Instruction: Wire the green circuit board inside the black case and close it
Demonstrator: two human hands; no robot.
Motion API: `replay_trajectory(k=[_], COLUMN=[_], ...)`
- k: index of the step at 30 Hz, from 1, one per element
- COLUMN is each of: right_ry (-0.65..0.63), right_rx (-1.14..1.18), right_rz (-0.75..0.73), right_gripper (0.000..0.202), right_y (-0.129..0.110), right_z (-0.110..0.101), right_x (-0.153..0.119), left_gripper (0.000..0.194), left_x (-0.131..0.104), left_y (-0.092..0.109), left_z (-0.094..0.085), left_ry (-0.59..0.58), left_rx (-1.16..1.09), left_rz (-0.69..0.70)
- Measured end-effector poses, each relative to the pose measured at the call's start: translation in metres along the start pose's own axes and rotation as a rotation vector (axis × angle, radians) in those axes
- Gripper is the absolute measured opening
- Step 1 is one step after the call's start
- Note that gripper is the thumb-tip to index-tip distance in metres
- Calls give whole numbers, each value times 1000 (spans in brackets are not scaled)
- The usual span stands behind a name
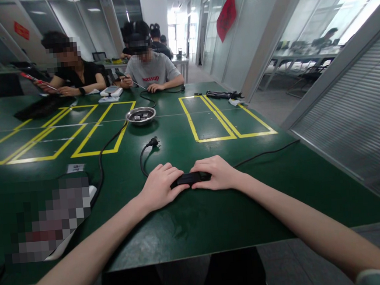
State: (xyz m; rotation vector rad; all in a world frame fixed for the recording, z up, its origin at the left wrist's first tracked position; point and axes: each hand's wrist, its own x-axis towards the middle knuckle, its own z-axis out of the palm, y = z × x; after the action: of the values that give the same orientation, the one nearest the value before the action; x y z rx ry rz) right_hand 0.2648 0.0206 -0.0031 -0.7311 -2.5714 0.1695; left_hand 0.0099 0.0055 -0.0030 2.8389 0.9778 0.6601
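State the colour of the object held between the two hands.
The held object is black; the head view, the only one, shows it.

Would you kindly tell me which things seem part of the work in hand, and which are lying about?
Apparently in use:
black block, in left hand and right hand
plug, its cord reaching the left hand

Probably lying about:
metal bowl
white card
black tripod-like item

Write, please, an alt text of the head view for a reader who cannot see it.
A person's bare left grip and right grip hold a black block between them at a green table. Beyond lie a plug and a metal bowl holding small parts; someone in grey sits opposite.
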Motion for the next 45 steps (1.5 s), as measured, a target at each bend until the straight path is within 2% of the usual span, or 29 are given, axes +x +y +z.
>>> replay_trajectory(k=[9, 14, 16, 19, 21, 24, 28, 30, 32, 35, 38, 42, 45], right_ry=[37, -16, -7, 17, 18, -17, -123, -116, -55, 13, 18, 18, 18], right_rx=[24, 78, 128, 348, 575, 865, 990, 931, 789, 537, 306, 78, 25], right_rz=[-44, 39, 112, 270, 375, 487, 536, 526, 464, 279, 129, 24, -12], right_gripper=[30, 26, 23, 22, 25, 38, 48, 45, 40, 38, 34, 26, 28], right_y=[-3, -6, -9, -11, -10, -7, -5, -7, -7, -6, -3, -4, -6], right_z=[-3, -3, -1, 1, 1, -1, -3, -3, -3, -3, -3, -4, -5], right_x=[1, 2, 3, 4, 4, 4, 3, 3, 3, 1, -1, -1, 0], left_gripper=[26, 26, 34, 53, 50, 43, 39, 38, 36, 34, 34, 33, 30], left_x=[-1, -1, 0, 0, 0, 0, 1, 1, 0, 0, 0, 0, 0], left_y=[3, 3, 3, 3, 3, 3, 5, 6, 6, 6, 4, 4, 6], left_z=[0, 0, 0, 1, 3, 3, -1, -2, -3, -3, -2, -2, -4], left_ry=[69, 84, 113, 145, 151, 175, 195, 167, 131, 95, 72, 116, 151], left_rx=[-45, -58, -68, -54, -8, 77, 122, 116, 101, 77, 52, 28, 49], left_rz=[-5, -14, -19, 35, 85, 146, 199, 193, 171, 123, 60, 14, 34])
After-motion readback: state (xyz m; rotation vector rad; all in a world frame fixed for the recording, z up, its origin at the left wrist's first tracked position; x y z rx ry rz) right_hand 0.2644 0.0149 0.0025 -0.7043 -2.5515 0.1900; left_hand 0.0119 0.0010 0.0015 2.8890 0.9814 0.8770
